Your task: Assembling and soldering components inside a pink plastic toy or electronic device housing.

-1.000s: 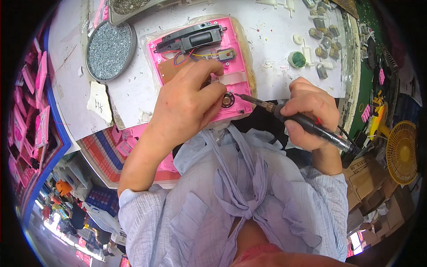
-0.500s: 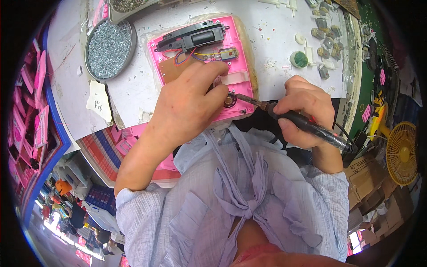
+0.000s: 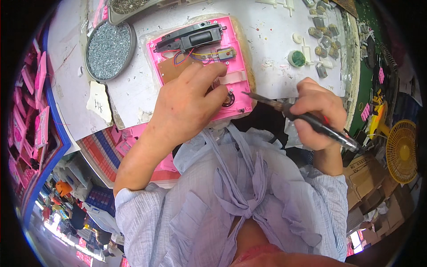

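Observation:
An open pink plastic housing [image 3: 232,38] lies on a padded, plastic-wrapped support at the table's near edge. Inside it are a black plastic mechanism [image 3: 202,39], a brown board [image 3: 171,70], thin coloured wires and a small round speaker [image 3: 228,99]. My left hand [image 3: 184,100] rests over the housing, thumb and forefinger pinched beside the speaker; whatever is between them is hidden. In my right hand [image 3: 318,109] is a soldering iron [image 3: 318,127], gripped by its black handle. Its tip points left, raised just right of the speaker and apart from it.
A round grey dish [image 3: 134,46] of small screws stands at the left, near a torn white paper [image 3: 98,102]. Small motors [image 3: 327,43] and a green-topped round item [image 3: 296,58] lie at the right. Pink parts [image 3: 41,127] fill a blue-edged bin. A yellow fan [image 3: 401,151] stands far right.
My right hand has drawn the soldering iron back to the right, its tip moving away from the speaker. My left hand has stayed nearly still; the housing has shifted very slightly left.

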Available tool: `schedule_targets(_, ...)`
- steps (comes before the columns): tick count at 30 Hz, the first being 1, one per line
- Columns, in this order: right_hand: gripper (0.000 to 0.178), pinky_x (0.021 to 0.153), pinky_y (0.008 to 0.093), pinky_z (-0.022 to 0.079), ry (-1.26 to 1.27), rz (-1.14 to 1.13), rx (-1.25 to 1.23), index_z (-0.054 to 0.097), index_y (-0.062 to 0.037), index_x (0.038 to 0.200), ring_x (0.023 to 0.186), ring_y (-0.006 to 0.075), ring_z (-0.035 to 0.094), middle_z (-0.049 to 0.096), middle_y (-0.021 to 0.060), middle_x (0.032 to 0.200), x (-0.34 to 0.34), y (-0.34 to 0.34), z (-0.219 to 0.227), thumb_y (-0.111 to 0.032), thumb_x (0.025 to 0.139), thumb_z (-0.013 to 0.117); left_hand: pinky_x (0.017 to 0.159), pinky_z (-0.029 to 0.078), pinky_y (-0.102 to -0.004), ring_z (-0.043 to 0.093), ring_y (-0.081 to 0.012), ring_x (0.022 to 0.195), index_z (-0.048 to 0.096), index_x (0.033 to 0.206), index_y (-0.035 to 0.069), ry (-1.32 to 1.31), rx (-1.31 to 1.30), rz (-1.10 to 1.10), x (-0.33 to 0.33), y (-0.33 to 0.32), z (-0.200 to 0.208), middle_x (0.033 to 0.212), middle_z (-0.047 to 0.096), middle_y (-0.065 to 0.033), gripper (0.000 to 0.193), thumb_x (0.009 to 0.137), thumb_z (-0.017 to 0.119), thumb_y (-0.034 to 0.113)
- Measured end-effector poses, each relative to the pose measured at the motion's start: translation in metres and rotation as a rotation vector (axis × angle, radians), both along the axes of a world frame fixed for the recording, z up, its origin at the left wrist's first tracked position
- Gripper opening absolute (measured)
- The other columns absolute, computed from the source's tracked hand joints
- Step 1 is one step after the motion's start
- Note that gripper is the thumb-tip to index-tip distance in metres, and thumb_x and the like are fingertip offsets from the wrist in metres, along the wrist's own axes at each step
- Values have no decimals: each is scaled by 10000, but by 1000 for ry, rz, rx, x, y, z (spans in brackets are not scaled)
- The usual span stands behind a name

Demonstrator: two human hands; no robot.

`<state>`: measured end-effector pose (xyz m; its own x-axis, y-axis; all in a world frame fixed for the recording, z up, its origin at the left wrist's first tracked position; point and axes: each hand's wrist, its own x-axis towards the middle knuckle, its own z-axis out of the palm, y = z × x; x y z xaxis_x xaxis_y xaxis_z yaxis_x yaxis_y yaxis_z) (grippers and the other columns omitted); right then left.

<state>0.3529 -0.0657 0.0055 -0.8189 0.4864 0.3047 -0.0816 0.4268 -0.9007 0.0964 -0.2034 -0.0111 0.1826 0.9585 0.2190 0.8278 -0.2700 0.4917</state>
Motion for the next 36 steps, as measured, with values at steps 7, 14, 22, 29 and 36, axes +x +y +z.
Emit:
schedule_targets(7, 294, 831, 301, 477, 100, -571, -251, 636, 39, 1072, 889, 178, 584, 635, 105, 961, 107, 26, 1, -137, 850, 713, 733, 580, -384, 682, -300, 921, 707, 982, 66, 38, -13, -35, -1, 4, 1, 1147, 653, -138, 288, 709, 793, 37)
schedule_targets(14, 96, 710, 231, 510, 442, -1334, 49, 682, 24, 960, 772, 133, 631, 656, 72, 882, 228, 109, 22, 28, 885, 623, 749, 552, -381, 645, -314, 935, 708, 1133, 53, -99, 87, 88, 1, -14, -2, 1103, 641, -156, 379, 765, 793, 44)
schedule_targets(22, 164, 765, 280, 504, 12, -1475, 217, 727, -58, 1052, 862, 131, 627, 653, 35, 895, 226, 205, -1, -144, 913, 745, 826, 547, -401, 647, -332, 974, 712, 1107, 31, -136, 133, 283, -17, -40, -12, 1164, 621, -182, 354, 766, 809, 38)
schedule_targets(29, 179, 680, 280, 470, 604, -686, -916, 663, 11, 1080, 739, 126, 536, 614, 47, 875, 215, 161, -24, -117, 962, 702, 712, 462, -361, 597, -227, 802, 712, 1050, 83, -159, 165, 320, -15, -49, -10, 1114, 632, -83, 368, 695, 807, 62)
schedule_targets(36, 225, 727, 381, 431, -237, -245, 416, 717, -114, 871, 767, 240, 595, 651, 31, 820, -27, -41, -21, -173, 705, 857, 738, 456, -389, 602, -239, 833, 720, 1068, 110, -149, 192, 124, -6, -16, -8, 1116, 626, -74, 375, 706, 808, 72)
